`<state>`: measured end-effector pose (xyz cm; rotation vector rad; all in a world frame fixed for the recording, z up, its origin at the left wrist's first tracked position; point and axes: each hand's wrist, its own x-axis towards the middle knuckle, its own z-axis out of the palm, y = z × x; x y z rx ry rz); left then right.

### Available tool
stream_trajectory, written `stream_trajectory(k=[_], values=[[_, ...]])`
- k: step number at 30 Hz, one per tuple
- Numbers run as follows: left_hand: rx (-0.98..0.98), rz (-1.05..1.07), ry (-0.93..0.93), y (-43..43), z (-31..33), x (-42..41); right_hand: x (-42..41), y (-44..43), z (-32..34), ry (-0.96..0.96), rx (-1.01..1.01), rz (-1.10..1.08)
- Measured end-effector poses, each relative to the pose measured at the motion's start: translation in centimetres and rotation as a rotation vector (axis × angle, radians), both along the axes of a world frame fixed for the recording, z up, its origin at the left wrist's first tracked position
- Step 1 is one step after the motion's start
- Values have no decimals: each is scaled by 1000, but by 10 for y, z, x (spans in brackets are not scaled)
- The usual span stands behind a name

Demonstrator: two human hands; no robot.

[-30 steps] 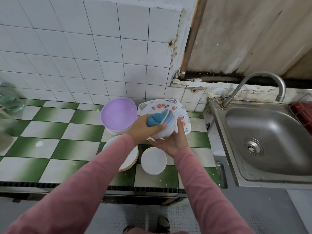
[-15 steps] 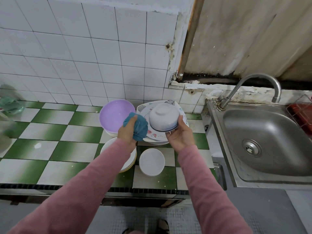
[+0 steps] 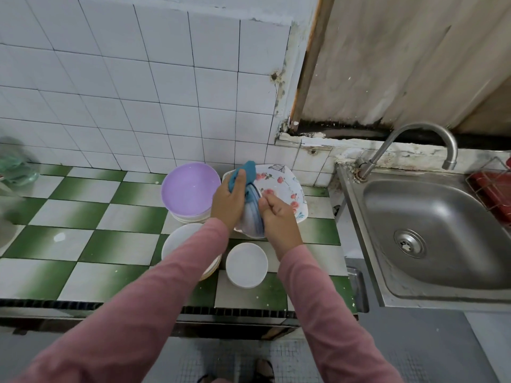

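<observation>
White bowl (image 3: 250, 218) tipped on edge, held above counter (image 3: 83, 217) mid-frame. Right hand (image 3: 279, 217) grips its rim, fingers curled. Left hand (image 3: 228, 200) clutches blue cloth (image 3: 244, 174) against bowl. Floral plate (image 3: 284, 189) at 1 o'clock behind. Purple plate (image 3: 188, 189) at 10 o'clock. White plate stack (image 3: 179, 240) at 8. Small white dish (image 3: 246, 265) at 6. Sink (image 3: 431, 230) at 3, well apart.
</observation>
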<state>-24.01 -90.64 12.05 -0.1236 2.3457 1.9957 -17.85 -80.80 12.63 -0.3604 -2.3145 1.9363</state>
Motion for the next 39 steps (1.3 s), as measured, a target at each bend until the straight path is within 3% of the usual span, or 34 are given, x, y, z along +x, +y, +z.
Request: stream_trajectory(k=[2, 6, 11, 16, 18, 20, 23, 26, 29, 35, 39], values=[[-10, -37, 51, 0, -1, 4, 1, -1, 1, 9, -19, -17], [-75, -183, 441, 8, -7, 24, -2, -4, 6, -56, -188, -85], [-75, -55, 142, -1, -5, 4, 7, 3, 12, 3, 14, 21], [-183, -211, 492, 4, -9, 16, 4, 6, 10, -4, -93, -50], [-130, -176, 369, 1, -5, 12, 2, 9, 9, -8, -72, -33], [-16, -87, 105, -3, 1, 6, 0, 14, 7, -10, -121, -35], [124, -49, -188, -9, 8, -4, -1, 19, 4, -5, -392, -93], [288, -33, -319, -13, 12, -6, 1, 15, 4, -2, -772, -152], [423, 7, -333, -10, 4, -2, -1, 14, 7, 30, -1049, -179], [502, 200, -313, 9, -19, 13, -8, 9, 16, 38, -1126, -215], [411, 250, -103, 21, -10, 27, -8, 5, 16, 85, -1081, -242]])
